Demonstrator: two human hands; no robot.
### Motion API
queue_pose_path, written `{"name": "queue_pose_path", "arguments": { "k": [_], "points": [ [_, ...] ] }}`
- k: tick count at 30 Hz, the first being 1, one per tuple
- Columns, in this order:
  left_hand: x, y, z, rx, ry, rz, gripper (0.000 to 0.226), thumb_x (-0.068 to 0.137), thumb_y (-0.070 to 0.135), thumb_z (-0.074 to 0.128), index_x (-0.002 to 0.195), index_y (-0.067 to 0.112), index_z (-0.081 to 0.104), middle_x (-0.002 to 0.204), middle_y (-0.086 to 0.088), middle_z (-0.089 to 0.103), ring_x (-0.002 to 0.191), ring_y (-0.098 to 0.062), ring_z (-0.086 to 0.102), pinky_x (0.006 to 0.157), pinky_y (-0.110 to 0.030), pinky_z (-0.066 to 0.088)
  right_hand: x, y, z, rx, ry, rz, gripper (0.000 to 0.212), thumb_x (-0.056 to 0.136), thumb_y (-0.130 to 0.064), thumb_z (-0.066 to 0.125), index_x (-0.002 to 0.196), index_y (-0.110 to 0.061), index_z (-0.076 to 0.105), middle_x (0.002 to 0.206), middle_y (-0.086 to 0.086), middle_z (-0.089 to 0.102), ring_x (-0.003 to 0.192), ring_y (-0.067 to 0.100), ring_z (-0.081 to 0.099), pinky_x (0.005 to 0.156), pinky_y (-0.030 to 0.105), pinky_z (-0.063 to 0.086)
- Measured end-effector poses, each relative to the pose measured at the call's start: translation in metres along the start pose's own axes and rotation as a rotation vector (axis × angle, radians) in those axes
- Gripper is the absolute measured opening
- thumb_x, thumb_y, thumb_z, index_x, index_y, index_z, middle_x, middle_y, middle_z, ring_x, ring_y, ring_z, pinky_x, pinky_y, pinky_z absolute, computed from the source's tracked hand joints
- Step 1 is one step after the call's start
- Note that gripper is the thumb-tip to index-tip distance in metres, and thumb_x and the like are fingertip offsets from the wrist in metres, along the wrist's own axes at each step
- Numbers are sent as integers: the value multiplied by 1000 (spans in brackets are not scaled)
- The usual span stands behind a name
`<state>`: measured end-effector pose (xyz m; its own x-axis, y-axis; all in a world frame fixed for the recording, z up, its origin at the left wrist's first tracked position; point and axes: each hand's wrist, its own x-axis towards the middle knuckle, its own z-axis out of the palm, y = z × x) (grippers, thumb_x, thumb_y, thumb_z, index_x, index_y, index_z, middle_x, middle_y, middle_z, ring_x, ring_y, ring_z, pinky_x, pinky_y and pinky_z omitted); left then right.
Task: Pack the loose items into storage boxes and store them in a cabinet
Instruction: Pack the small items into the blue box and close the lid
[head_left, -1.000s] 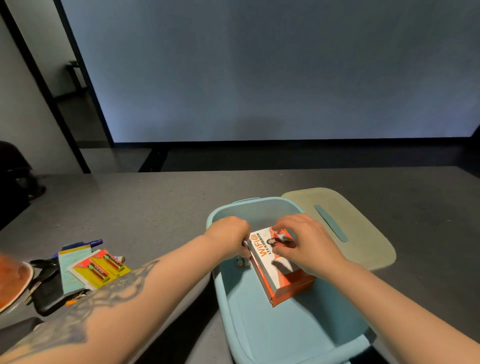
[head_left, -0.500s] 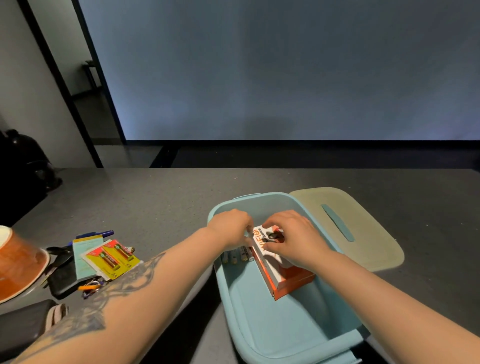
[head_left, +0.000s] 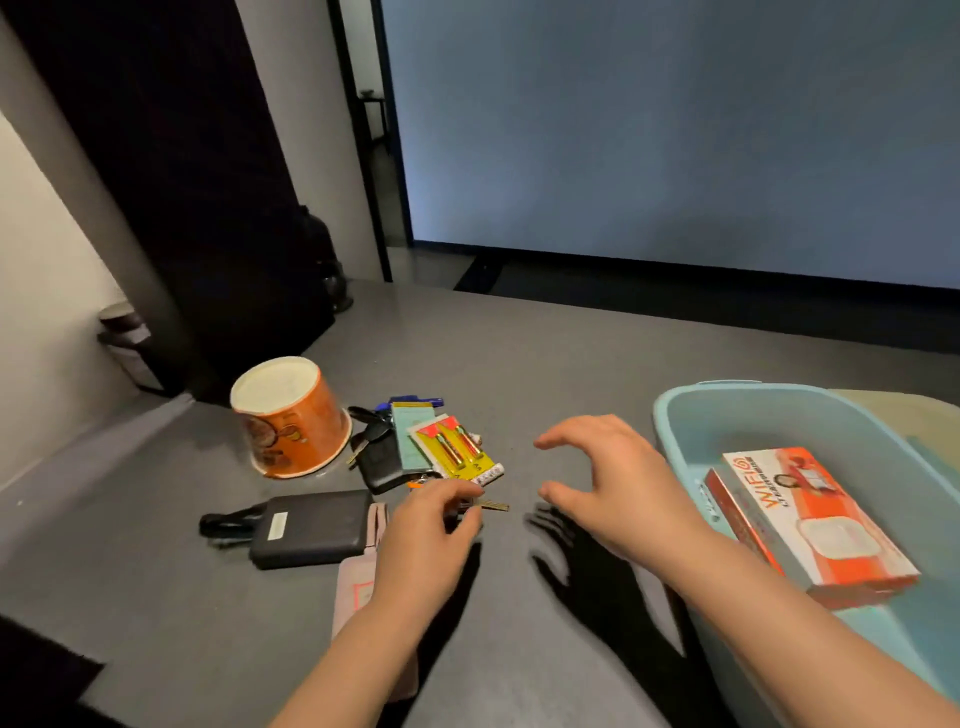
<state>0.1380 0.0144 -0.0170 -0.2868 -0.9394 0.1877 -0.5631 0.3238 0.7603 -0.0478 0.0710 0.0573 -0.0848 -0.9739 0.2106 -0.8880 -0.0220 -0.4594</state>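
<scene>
A light blue storage box (head_left: 675, 410) stands on the grey table at the right, with an orange and white WIFI carton (head_left: 810, 525) lying inside. My left hand (head_left: 431, 535) pinches a small key (head_left: 491, 505) at the near edge of a pile of loose items. That pile holds a yellow battery pack (head_left: 457, 449), a green notepad (head_left: 408, 434), a blue pen (head_left: 415, 401) and black keys (head_left: 371, 431). My right hand (head_left: 602, 483) hovers over the table between the pile and the box, fingers spread, holding nothing.
An orange paper cup (head_left: 291, 415) stands upside down left of the pile. A black power bank (head_left: 311, 527) and a pink sleeve (head_left: 358, 582) lie near my left forearm. The box's greenish lid (head_left: 924, 415) lies behind the box. A dark bag (head_left: 317, 260) sits beyond the table's left corner.
Both hands left the storage box and swung left to the pile. The left hand now pinches a key; the right hand has opened. The view turned left.
</scene>
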Motion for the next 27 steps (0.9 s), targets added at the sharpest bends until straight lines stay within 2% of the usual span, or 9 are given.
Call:
{"name": "queue_pose_path", "arguments": {
  "k": [2,6,9,13,17,21,24,27],
  "points": [
    [2,-16,-17,52,35,-15,17,82,19,68,91,34,68,94,23,63,91,1,57,76,-11,42,3,-14,28,27,-45,24,39,79,-35,70,117,-33,61,122,-15,59,121,8,44,100,27,36],
    [20,-35,-44,104,55,-13,19,83,22,67,98,34,67,101,19,63,96,-2,56,78,-24,47,25,-21,65,52,-100,137,43,79,-43,69,119,-33,60,122,-12,60,119,12,49,93,28,39],
    [44,-42,-58,135,48,3,25,84,20,66,107,30,65,107,13,62,102,-5,55,85,-27,47,61,-22,86,68,-135,224,65,75,-51,72,131,-27,51,129,-4,58,120,19,50,92,33,43],
    [70,-50,-66,165,75,23,28,85,21,64,112,29,64,113,11,62,106,-5,52,83,-21,43,101,-26,118,62,-253,325,98,65,-65,74,143,-23,31,137,3,51,123,24,47,98,40,44],
    [87,-62,-68,225,43,37,33,85,23,64,117,30,61,119,11,61,110,-5,52,85,-21,44,112,-22,137,34,-262,400,104,60,-62,78,142,-23,29,137,3,49,124,24,46,98,41,45],
    [105,-70,-64,230,11,32,36,83,23,67,117,31,60,121,10,60,112,-7,51,88,-25,46,113,-15,136,150,-191,439,114,55,-49,87,146,-23,23,141,3,42,127,23,45,101,43,43],
    [121,-68,-55,268,-68,105,51,75,33,73,122,34,54,128,11,54,118,-8,46,96,-30,44,106,-10,128,187,-166,487,122,49,-51,89,147,-27,20,141,2,44,129,24,43,104,44,40],
    [138,-64,-46,371,-266,145,86,64,51,74,139,34,35,148,7,34,137,-14,28,110,-38,26,96,-1,121,121,-103,545,116,49,-56,86,143,-31,24,132,-1,55,124,25,43,100,40,35]
  ]
}}
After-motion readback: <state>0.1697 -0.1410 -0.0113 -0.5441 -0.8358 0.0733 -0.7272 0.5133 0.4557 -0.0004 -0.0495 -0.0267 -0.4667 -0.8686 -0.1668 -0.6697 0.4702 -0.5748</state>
